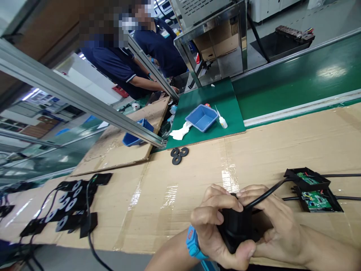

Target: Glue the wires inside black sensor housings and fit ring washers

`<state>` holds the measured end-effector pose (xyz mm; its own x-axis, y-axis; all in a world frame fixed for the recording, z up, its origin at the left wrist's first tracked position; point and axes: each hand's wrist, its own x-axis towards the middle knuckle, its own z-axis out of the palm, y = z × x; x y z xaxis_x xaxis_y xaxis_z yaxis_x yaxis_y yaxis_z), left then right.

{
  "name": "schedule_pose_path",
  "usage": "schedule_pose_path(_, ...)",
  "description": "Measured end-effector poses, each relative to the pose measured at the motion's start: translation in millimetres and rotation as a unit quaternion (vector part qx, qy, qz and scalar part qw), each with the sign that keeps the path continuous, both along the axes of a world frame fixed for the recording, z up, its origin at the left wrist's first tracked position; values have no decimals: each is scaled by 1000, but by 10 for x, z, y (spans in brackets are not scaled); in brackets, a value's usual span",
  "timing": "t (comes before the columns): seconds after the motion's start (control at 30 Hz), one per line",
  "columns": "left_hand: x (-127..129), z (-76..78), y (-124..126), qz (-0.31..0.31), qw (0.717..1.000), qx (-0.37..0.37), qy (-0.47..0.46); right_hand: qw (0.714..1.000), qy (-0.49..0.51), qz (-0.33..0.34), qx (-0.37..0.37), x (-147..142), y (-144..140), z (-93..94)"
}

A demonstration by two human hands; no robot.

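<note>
At the far left a row of black parts [70, 210] with round pale centres lies on the cardboard [175, 203], joined by thin black wires. Beyond them a blue bin [132, 138] sits behind an aluminium bar [84, 101]. Further back two people in dark blue shirts [124, 67] work at the same bench. Three black rings [178, 154] lie touching one another near the edge of a green mat [225, 98]; on the mat are a white cloth [180, 131], a blue tray [202, 117] and a small glue bottle [222, 120] just beside the tray.

Low in the middle, the left hand [214, 226], with a blue wristband [193, 241], is curled round a black housing [237, 226], thumb under it and fingers pressed over its top. The right hand [270, 222] closes on the housing's other side, its fingertips pinching the black cable [267, 194] where it enters the housing. The housing is held just above the cardboard's near edge. The cable runs right to two open black boxes [313, 190] showing green circuit boards, lying side by side on the cardboard.
</note>
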<state>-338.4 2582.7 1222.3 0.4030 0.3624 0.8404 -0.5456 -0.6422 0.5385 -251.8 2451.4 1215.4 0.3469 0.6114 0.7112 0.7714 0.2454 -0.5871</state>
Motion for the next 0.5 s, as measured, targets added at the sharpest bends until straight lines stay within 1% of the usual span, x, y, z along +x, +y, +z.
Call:
schedule_pose_path(0.07, 18, -3, -1, -5, 1000, -7, -7, 998, 53, 34, -22, -10, 2, -24)
schedule_pose_path(0.17, 41, -26, -16, -4, 1000, -13, -19, 994, 89, 54, -35, -7, 0, -29)
schedule_pose_path(0.3, 75, -31, -53, 12, 999, -25, -42, 994, 91, 51, -27, -9, 4, -22)
schedule_pose_path(0.5, 128, 3, -115, 10, 996, -44, -80, 996, 78, 41, -12, -8, 16, 10)
